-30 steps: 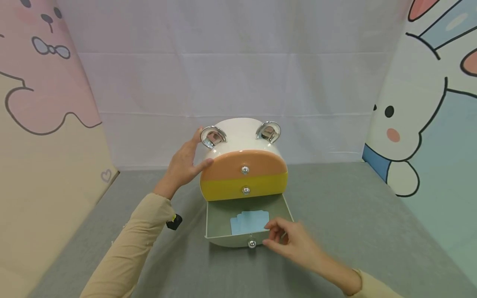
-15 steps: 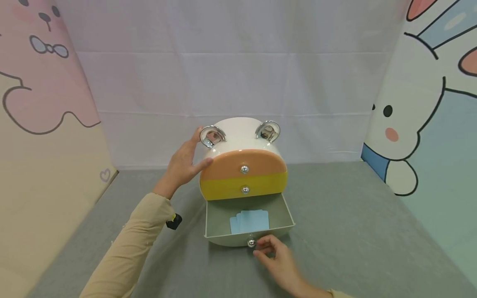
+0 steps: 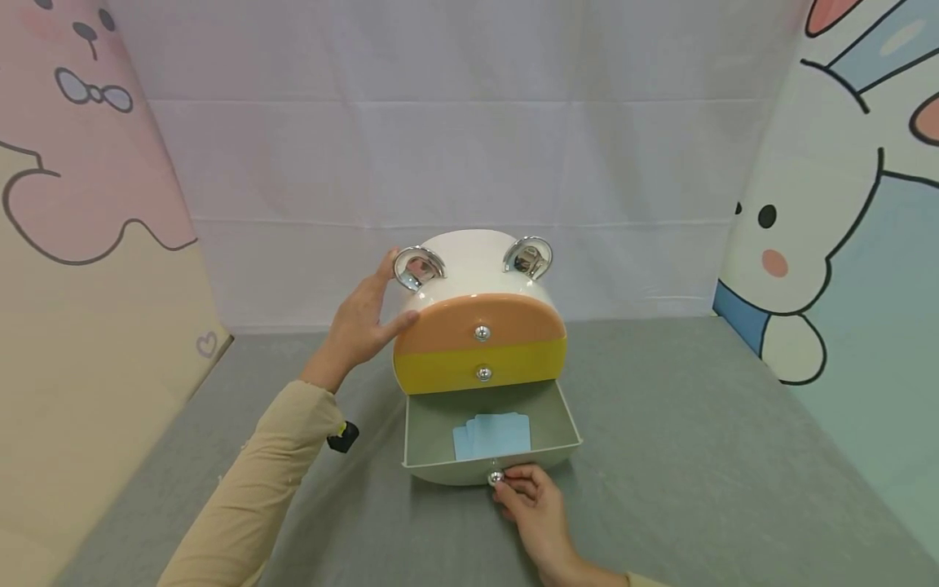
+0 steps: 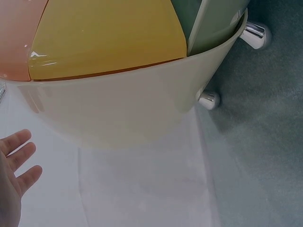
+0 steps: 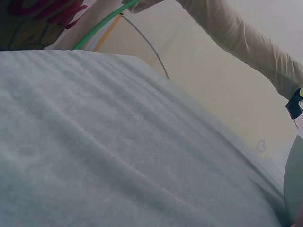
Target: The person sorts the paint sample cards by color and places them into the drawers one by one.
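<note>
A small rounded chest of drawers with a white shell (image 3: 469, 257) and two silver ears stands on the table. Its orange drawer (image 3: 440, 328) and yellow drawer (image 3: 436, 373) are closed, while the green-grey bottom drawer (image 3: 427, 432) is pulled out. Several light-blue cards (image 3: 493, 436) lie overlapping inside it. My left hand (image 3: 357, 322) rests against the chest's left side by the ear, thumb near the orange front; the left wrist view shows its fingertips (image 4: 29, 176) extended. With thumb and fingers, my right hand (image 3: 537, 515) pinches the bottom drawer's silver knob (image 3: 495, 478).
Grey cloth (image 3: 682, 440) covers the table. A white curtain (image 3: 469, 147) hangs behind the chest, with cartoon-printed panels at the left (image 3: 95, 326) and right (image 3: 866, 326). Silver feet (image 4: 209, 100) support the chest in the left wrist view.
My right hand has moved left and down from the drawer's right front rim to its knob and now pinches it. My left hand and the drawer have stayed in place.
</note>
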Demonstrator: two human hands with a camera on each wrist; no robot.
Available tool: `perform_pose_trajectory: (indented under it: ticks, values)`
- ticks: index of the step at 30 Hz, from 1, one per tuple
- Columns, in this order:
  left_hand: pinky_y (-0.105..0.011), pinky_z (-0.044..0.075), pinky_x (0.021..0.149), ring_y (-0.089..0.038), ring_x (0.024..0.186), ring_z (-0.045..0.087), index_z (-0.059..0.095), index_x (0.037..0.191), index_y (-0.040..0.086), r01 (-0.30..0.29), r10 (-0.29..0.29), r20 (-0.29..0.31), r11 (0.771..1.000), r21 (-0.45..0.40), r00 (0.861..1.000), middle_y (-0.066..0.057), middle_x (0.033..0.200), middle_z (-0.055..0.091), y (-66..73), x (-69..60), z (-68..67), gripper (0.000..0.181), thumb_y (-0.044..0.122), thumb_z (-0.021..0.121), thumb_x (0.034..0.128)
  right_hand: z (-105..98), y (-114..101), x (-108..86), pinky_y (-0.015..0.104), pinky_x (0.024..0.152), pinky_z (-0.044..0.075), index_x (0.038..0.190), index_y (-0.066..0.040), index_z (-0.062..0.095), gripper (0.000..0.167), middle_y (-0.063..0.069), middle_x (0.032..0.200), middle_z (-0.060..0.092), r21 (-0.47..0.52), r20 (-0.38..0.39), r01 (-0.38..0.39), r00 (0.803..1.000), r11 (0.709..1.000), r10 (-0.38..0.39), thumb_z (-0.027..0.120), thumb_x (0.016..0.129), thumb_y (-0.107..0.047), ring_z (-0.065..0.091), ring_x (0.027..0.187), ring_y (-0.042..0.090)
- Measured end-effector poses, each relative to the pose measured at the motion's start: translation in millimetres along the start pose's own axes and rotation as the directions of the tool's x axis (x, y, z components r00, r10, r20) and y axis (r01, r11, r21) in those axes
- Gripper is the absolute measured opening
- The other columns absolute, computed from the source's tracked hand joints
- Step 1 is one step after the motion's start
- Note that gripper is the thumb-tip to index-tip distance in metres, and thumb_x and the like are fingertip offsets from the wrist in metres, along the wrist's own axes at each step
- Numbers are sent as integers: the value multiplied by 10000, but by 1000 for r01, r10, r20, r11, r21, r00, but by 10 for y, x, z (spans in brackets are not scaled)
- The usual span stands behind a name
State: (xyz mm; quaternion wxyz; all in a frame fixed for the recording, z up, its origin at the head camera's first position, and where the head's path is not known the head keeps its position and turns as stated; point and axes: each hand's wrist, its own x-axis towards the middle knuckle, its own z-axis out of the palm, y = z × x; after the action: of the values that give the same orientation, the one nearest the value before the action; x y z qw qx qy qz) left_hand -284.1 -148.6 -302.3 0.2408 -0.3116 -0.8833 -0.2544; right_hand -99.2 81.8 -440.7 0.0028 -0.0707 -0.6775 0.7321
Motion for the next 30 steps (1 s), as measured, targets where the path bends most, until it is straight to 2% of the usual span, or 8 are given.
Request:
perform_pose_trajectory:
  ticks: [4,13,22,30]
  values:
    - [-519,348,961,-333,1223,402,75,1476,190,3,-3,0,1000,6,1000,-147,1360,425,8,2,-1,920,743,334,788,15,-2,17,212,617,507,1050,102,499,273,95,883,639,12,-29,-11,1000,1000,11,610,847,-44,619,707,63]
    - [-524,353,954,-332,1217,406,74,1477,196,4,-4,1,1000,2,1000,-149,1351,431,10,-1,-5,913,734,346,792,12,-22,89,230,627,510,1057,81,511,268,81,889,637,0,-26,-6,1000,1000,6,606,864,-79,620,732,88]
    - [-520,333,973,-331,1242,382,71,1477,190,10,-10,16,1000,-2,1000,-143,1377,406,13,-9,-18,910,727,348,796,47,-46,267,256,631,510,1059,66,523,241,121,916,632,-42,-30,44,999,998,-45,588,877,-79,630,799,193]
    - [-515,334,977,-331,1241,385,76,1476,191,4,-4,12,1000,-5,1000,-135,1381,405,15,0,-20,906,723,357,798,111,-4,479,242,607,504,1018,48,541,180,191,917,631,-74,-56,89,994,993,-94,590,864,-32,634,786,239]
